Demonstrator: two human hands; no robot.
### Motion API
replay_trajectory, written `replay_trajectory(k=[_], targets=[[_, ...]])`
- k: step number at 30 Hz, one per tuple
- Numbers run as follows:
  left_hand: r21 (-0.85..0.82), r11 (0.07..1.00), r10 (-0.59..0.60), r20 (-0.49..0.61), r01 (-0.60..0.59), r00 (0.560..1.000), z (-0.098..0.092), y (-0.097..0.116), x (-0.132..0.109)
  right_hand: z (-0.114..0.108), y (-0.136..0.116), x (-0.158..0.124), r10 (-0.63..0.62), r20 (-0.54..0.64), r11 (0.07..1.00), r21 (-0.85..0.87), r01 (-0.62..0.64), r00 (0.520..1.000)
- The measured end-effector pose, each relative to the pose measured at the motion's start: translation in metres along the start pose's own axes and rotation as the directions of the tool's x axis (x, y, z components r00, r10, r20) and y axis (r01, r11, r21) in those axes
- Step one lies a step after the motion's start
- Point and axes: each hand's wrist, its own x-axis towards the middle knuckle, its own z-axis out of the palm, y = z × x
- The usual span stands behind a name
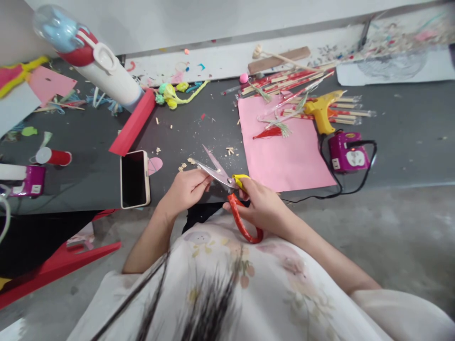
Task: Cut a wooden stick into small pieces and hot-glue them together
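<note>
Dark strands of hair (209, 308) hang nearest, over a pale printed shirt (270, 303). Just beyond, the right hand (261, 203) is wrapped around red-handled scissors (233, 202), whose blades stand apart, pointing over the table edge towards the left hand. That left hand (188, 192) has its fingertips drawn together right by the blades; from here I can't tell what, if anything, they pinch. Pale crumbs (182, 167) and short stick pieces (230, 151) lie on the dark table (220, 106) just past the blades. A phone (135, 182) lies to the left, a pink sheet (287, 166) to the right, with a yellow glue gun (323, 113) near its far corner.
</note>
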Motion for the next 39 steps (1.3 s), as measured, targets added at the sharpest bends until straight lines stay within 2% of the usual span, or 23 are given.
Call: replay_trajectory(k=[10, 18, 23, 26, 28, 31, 35, 39], targets=[[-0.020, 1.000, 0.004, -0.006, -0.004, 1.000, -0.001, 0.003, 0.004, -0.004, -0.004, 0.000, 0.050, 0.017, 0.998, -0.033, -0.049, 0.999], [-0.003, 1.000, 0.004, -0.027, -0.004, 1.000, 0.003, 0.000, 0.003, -0.001, 0.000, 0.001, 0.023, -0.039, 0.998, -0.057, -0.025, 0.999], [0.149, 0.988, -0.001, -0.163, 0.026, 0.987, 0.013, 0.001, 0.000, -0.001, 0.000, 0.001, 0.024, -0.069, 0.999, -0.038, -0.027, 0.997], [0.255, 0.967, 0.065, -0.202, -0.012, 0.977, 0.018, 0.000, -0.003, 0.001, 0.001, 0.001, 0.023, -0.080, 1.000, -0.011, -0.024, 0.996], [0.285, 0.958, 0.101, -0.185, -0.045, 0.977, 0.019, -0.001, -0.004, 0.003, 0.002, 0.001, 0.022, -0.086, 1.000, -0.010, -0.023, 0.996], [0.248, 0.968, 0.074, -0.142, -0.037, 0.987, 0.017, -0.002, -0.002, 0.005, 0.004, 0.000, -0.007, -0.082, 0.999, -0.042, 0.004, 0.997], [0.093, 0.995, -0.014, -0.064, 0.020, 0.998, 0.012, -0.003, 0.001, 0.007, 0.006, -0.002, -0.051, -0.110, 0.997, -0.069, 0.043, 0.993], [-0.041, 0.998, -0.053, 0.024, 0.054, 0.998, 0.006, -0.001, 0.004, 0.009, 0.007, -0.003, -0.111, -0.148, 0.993, -0.066, 0.102, 0.983]])
